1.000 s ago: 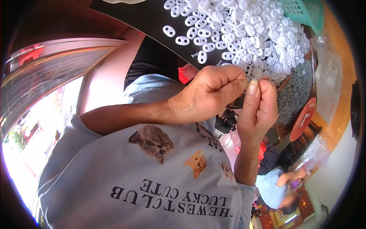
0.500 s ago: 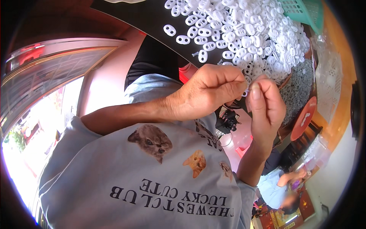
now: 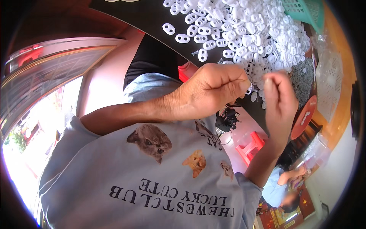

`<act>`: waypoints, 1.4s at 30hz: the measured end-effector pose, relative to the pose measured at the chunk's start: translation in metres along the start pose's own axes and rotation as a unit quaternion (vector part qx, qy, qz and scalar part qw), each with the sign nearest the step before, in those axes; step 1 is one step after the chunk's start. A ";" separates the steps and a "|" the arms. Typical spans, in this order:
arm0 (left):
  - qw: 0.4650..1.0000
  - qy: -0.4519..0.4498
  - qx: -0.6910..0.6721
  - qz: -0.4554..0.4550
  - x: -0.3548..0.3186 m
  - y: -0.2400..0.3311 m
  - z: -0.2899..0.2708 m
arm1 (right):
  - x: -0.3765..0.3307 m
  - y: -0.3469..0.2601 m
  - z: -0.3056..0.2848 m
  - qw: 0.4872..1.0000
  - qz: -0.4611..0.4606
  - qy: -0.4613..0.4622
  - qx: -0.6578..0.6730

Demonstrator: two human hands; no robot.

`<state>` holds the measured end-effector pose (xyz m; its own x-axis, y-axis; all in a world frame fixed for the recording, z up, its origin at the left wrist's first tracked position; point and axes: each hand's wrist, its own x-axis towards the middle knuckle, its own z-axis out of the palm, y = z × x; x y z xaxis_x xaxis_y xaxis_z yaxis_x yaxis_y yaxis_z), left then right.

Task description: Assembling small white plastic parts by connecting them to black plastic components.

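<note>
My left hand is curled into a fist in the middle of the view, its fingertips pinched on a small white piece at the edge of a black table. My right hand is raised just to the right of it, a small gap apart, fingers pressed together and pointing up. Whether it holds anything is hidden. Behind both hands a big pile of white oval two-hole plastic pieces covers the table.
A grey heap of small metal parts lies right of the white pile. A green basket stands at the top right and an orange round lid at the table's edge. Below are a red stool and another person.
My hands were touching at the fingertips; my right hand has now drawn away to the right, opening a small gap. My left hand stayed in place.
</note>
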<state>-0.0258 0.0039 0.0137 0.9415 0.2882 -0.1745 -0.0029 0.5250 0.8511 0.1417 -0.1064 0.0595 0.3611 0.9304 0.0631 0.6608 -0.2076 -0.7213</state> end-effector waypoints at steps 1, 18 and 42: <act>1.000 0.011 -0.009 -0.005 0.001 0.000 0.000 | 0.007 0.006 0.000 1.000 -0.001 0.000 0.001; 0.998 0.032 0.004 0.062 0.008 -0.006 -0.008 | 0.033 0.015 0.004 0.996 0.002 -0.037 -0.075; 0.983 0.001 -0.183 0.012 0.017 0.010 -0.009 | 0.005 -0.011 0.015 0.979 -0.012 -0.015 0.205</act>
<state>-0.0133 0.0216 0.0149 0.9391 0.3057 -0.1572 -0.1471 0.7706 0.6201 0.1263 -0.0954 0.0580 0.3251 0.9432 0.0679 0.3480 -0.0526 -0.9360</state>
